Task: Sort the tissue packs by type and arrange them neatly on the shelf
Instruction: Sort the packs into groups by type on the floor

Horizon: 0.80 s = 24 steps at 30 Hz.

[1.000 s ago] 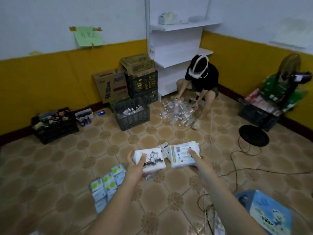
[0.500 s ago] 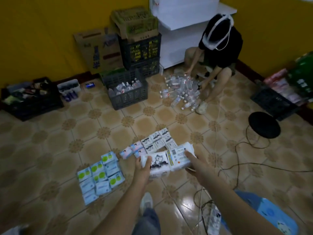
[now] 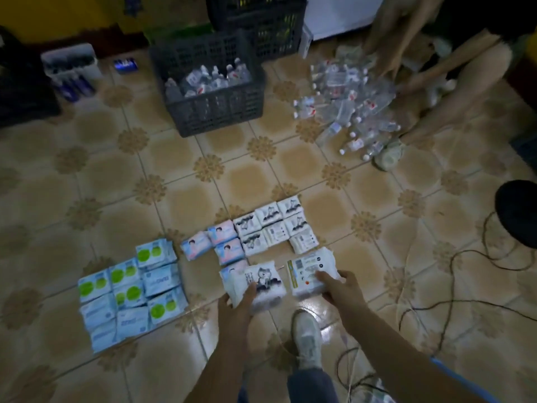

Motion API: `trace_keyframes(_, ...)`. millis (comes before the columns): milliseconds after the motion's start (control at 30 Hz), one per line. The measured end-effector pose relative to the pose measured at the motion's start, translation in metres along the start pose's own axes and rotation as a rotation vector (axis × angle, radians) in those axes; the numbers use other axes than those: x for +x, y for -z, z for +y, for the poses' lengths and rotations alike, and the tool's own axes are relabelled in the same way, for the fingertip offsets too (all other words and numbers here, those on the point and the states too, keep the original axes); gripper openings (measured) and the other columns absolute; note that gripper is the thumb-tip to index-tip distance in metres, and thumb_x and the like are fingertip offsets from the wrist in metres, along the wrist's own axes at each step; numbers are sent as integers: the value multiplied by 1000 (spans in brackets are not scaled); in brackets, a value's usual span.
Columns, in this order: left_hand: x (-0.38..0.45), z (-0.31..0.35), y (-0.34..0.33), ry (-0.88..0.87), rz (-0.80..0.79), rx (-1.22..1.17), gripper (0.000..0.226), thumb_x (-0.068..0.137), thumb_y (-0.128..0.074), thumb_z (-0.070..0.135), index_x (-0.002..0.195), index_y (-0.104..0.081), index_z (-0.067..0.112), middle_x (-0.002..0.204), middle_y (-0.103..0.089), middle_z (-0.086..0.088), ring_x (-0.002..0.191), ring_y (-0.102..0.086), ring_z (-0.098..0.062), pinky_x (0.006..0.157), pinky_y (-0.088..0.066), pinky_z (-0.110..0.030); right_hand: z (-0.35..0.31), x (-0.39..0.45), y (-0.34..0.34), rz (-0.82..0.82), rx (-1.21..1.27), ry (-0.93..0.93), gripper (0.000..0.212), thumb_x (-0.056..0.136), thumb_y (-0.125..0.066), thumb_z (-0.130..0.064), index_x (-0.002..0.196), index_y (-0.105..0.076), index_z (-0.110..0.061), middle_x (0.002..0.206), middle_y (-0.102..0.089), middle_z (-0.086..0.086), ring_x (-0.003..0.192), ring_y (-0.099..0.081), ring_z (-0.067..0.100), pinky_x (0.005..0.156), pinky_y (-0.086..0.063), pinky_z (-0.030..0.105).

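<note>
Holding: left hand [image 3: 236,301] grips cat pack [image 3: 263,282], thumb on top
Right hand [image 3: 338,287]: grips label pack [image 3: 309,270], fingers underneath hidden
Packs: above floor rows [image 3: 273,225]
Print: unreadable, dim

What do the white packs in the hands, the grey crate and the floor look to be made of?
Packs, in the left hand and right hand: the cat pack and label pack look like thin printed plastic film, soft and puckered at the ends.
Crate: rigid moulded plastic, matte, by its lattice walls.
Floor: probably glazed ceramic tile, with grout lines and glossy reflections.
</note>
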State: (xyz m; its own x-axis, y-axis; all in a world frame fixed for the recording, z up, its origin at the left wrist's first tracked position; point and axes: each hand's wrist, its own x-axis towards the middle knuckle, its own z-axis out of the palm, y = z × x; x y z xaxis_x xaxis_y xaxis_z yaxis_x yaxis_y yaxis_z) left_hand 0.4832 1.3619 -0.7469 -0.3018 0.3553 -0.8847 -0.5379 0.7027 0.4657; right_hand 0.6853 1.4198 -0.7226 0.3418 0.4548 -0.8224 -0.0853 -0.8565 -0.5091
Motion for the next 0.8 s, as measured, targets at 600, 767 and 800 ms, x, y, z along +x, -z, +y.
trace_keyframes(600,410,-240,-88,166,168,-514,48,83,-78,26,123,-63,4,111,-72,-18,79,-70,-25,53,-60,-28,184,432,-119,-171,38,-219,47,78,-82,-19,115,-64,3,109,-71,19,70,-73,18,60,-59,27)
trace_keyframes(767,417,-248,-105,211,152,-649,50,88,-72,26,133,-56,9,127,-66,-14,114,-65,-29,86,-59,-41,191,449,-132,-116,-13,-135,43,86,-75,-19,120,-60,3,110,-70,16,79,-72,16,74,-57,26)
trace_keyframes(800,420,-247,-109,216,162,-673,48,89,-71,25,132,-57,8,126,-66,-14,117,-64,-30,94,-56,-45,188,443,-137,-121,-101,-124,42,90,-69,-19,123,-58,3,117,-67,17,87,-69,18,73,-55,21)
